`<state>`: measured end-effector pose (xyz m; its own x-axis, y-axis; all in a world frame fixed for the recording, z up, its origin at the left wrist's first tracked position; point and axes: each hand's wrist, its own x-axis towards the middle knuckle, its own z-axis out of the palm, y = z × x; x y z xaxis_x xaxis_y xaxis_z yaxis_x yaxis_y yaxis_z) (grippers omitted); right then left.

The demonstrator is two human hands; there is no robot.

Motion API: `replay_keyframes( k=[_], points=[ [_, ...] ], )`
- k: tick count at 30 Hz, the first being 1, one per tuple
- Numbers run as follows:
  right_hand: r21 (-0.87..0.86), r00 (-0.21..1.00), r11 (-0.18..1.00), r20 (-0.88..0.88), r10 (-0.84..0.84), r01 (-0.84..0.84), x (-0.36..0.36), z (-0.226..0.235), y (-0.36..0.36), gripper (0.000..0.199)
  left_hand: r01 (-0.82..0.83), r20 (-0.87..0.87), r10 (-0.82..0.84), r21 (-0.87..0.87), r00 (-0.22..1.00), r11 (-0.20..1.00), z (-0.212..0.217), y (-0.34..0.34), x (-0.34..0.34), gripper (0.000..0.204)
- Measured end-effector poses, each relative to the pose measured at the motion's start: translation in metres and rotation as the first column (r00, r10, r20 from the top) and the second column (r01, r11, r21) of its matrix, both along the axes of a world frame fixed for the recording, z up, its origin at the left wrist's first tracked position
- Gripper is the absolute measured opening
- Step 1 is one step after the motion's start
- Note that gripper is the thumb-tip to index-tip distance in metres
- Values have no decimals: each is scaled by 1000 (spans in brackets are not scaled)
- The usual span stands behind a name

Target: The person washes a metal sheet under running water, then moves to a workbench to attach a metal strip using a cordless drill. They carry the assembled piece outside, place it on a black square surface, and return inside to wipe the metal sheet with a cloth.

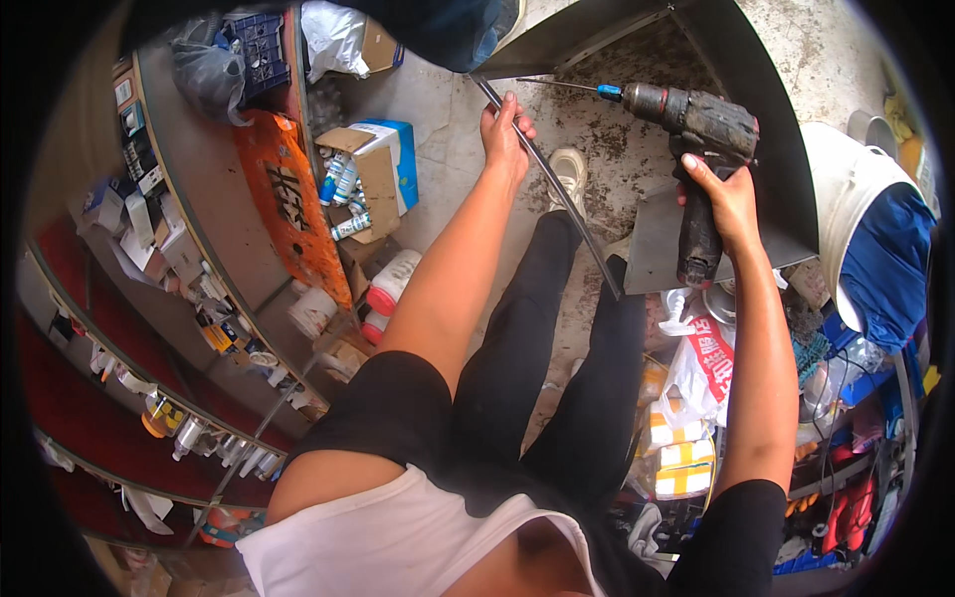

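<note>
A cordless drill (708,119), dark and worn, is gripped by its handle in my right hand (731,199). From its chuck a blue nut-driver-like piece (609,93) and a long thin bit (557,84) point left, the tip ending close to the frame's upper left corner. My left hand (505,139) is closed round the narrow left side of a dark sheet-metal frame (786,129). This frame stands on the floor before me, with its inside facing up. Whether the bit touches the metal, I cannot tell.
Shelves with small goods (159,229) line the left. A carton of spray cans (383,169) and an orange panel (288,199) stand beside them. At right are a white bucket with blue cloth (846,189) and packages (686,463). Another person's dark clothing (428,25) shows at the top.
</note>
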<state>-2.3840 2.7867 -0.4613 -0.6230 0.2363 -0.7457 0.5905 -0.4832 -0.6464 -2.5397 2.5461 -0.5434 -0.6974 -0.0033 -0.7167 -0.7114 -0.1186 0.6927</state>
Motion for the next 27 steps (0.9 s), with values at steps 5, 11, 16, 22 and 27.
replay_keyframes(
  k=[5,11,16,22,27],
  points=[
    [-12,995,997,58,75,-74,-23,-23,-6,29,-12,36,13,-35,999,999,4,13,3,23],
    [-33,994,996,70,82,-80,-32,-43,-19,29,84,104,-71,-121,992,989,11,16,4,22],
    [-50,993,997,98,69,-64,-39,-38,-24,29,71,88,-59,-134,994,988,11,17,5,20],
    [-44,992,997,108,64,-60,-42,-34,-25,30,60,91,-47,-139,995,988,12,18,5,20],
    [-29,997,999,74,32,-30,-41,-37,-28,30,76,102,-63,-133,993,988,14,18,4,20]
  ],
)
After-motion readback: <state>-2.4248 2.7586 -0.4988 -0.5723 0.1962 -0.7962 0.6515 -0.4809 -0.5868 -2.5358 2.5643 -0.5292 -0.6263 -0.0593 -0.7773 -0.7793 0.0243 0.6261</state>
